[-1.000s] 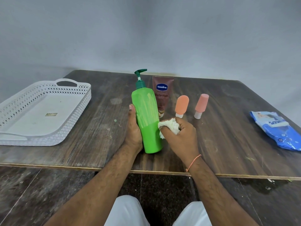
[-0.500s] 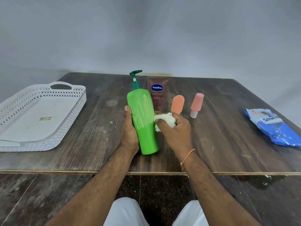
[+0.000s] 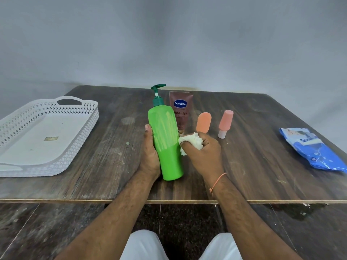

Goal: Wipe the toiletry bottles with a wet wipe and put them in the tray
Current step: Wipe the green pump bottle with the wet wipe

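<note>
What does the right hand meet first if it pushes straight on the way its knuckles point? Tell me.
The right hand points left, with the wet wipe bunched in its fingers. First in that line is the side of the green pump bottle, which the wipe already seems to touch; exact contact is hard to judge.

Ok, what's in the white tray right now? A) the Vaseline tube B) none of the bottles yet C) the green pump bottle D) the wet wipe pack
B: the white tray holds no bottle; the green pump bottle stands on the table in the left hand, the right hand pressing the wet wipe to it.
</note>
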